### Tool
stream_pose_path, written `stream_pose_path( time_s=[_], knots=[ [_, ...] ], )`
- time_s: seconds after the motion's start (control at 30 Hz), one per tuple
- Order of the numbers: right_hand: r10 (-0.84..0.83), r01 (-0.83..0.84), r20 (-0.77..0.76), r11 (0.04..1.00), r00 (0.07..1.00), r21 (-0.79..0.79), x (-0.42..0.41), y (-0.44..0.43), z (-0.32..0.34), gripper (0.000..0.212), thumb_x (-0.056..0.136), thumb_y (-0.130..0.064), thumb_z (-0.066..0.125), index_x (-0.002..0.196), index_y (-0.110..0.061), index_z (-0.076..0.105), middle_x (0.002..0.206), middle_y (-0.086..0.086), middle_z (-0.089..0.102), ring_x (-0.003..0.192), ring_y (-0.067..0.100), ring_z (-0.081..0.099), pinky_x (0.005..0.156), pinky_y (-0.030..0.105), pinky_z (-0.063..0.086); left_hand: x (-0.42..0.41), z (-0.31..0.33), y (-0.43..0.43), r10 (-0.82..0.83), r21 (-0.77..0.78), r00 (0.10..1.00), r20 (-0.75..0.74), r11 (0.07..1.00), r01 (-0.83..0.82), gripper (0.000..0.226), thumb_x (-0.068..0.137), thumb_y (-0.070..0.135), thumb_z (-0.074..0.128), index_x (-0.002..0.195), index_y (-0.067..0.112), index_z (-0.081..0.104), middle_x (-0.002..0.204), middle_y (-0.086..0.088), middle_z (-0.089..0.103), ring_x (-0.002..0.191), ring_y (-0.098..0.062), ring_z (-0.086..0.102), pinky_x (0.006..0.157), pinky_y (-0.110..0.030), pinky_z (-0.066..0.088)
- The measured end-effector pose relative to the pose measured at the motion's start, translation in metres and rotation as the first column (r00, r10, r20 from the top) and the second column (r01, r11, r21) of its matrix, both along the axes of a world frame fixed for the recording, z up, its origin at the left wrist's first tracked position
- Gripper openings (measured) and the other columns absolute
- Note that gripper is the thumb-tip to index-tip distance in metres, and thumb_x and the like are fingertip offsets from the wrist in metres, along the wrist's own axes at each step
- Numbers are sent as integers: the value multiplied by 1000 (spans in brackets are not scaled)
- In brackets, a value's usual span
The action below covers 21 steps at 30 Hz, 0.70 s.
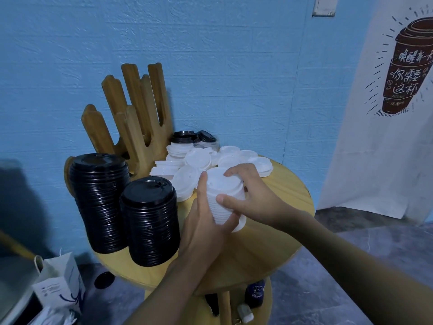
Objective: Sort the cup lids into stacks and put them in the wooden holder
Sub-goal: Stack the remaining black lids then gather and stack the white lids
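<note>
I see both hands clamped on a white lid stack over the near half of the round table. My left hand wraps its lower part, and my right hand pinches the top lid. There is bare wood to the right, up to the rim. Two black lid stacks stand close on the left. Loose white lids crowd the back. The black stacks hide the base of the wooden holder. I cannot tell whether the white stack touches the table.
</note>
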State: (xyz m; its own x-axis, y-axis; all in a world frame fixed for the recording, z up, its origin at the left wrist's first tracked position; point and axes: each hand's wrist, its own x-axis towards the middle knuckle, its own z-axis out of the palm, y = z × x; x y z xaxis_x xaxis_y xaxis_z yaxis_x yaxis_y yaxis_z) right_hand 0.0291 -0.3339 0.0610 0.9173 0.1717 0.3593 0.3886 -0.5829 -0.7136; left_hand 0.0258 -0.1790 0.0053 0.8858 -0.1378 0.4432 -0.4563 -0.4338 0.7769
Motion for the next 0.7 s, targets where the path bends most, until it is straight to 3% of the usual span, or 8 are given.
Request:
stream_pose_path(
  time_s=[0.13, 0.23, 0.3, 0.43, 0.5, 0.57, 0.63, 0.7],
  knots=[
    [8, -6, -40, 999, 999, 44, -2, -4, -1, 43, 85, -38, 71, 121, -35, 47, 128, -19, 46, 118, 2, 45, 101, 30, 43, 2, -1, -2, -4, -4, 1000, -3, 1000, 4, 105, 81, 50, 74, 147, 57, -8, 147, 4, 46, 128, -14, 49, 102, -40, 48],
    [-19, 19, -8, 999, 1000, 40, 0, -1, -5, 53, 80, -42, 75, 122, -41, 42, 131, -19, 37, 122, 0, 38, 102, 24, 38, 2, -4, -6, 11, 8, 998, 58, 1000, -11, 99, 85, 41, 74, 149, 51, -1, 151, 11, 30, 128, 17, 30, 101, -8, 32],
    [-36, 35, 14, 999, 999, 38, 2, 1, -9, 59, 79, -43, 76, 125, -42, 39, 134, -19, 34, 122, -4, 36, 99, 17, 34, 4, -6, -7, 8, 16, 995, 96, 1000, -10, 96, 86, 35, 74, 149, 49, 3, 143, 16, 22, 115, 32, 21, 88, 8, 22],
    [19, -20, 16, 997, 1000, 70, 8, -7, -14, 56, 81, -42, 74, 126, -42, 41, 133, -20, 39, 119, -17, 35, 92, 6, 34, 9, -3, -9, -11, -6, 997, 83, 1000, 11, 81, 85, 46, 73, 143, 52, 17, 137, 16, 31, 112, 12, 32, 80, 6, 30],
    [20, -18, -8, 976, 1000, 215, 16, -16, -18, 43, 90, -38, 64, 128, -37, 43, 132, -13, 47, 112, -14, 46, 90, 7, 40, 14, -3, -10, -4, -5, 996, 90, 1000, 4, 77, 84, 48, 74, 132, 61, 16, 133, 19, 32, 109, 16, 33, 83, 4, 28],
    [-148, 135, 19, 941, 989, 310, 37, -34, -26, 39, 95, -32, 58, 131, -29, 44, 129, -5, 52, 107, -7, 51, 95, 14, 42, 20, -3, -11, -1, 2, 996, 91, 1000, 1, 75, 82, 47, 74, 129, 62, 17, 129, 20, 30, 106, 19, 32, 83, 5, 25],
    [-385, 365, 56, 905, 921, 219, 64, -58, -35, 51, 91, -35, 64, 135, -22, 43, 131, -4, 51, 117, 7, 48, 105, 28, 39, 25, -3, -14, 0, 19, 996, 90, 1000, -1, 74, 84, 41, 74, 129, 59, 17, 127, 20, 29, 104, 15, 31, 81, 5, 26],
    [-487, 480, 49, 870, 872, 110, 89, -77, -41, 63, 86, -38, 69, 138, -19, 40, 135, -2, 46, 127, 16, 40, 108, 33, 32, 31, -5, -17, 0, 24, 995, 96, 1000, -2, 75, 85, 35, 75, 128, 60, 17, 127, 22, 28, 105, 23, 30, 82, 6, 25]
  ],
)
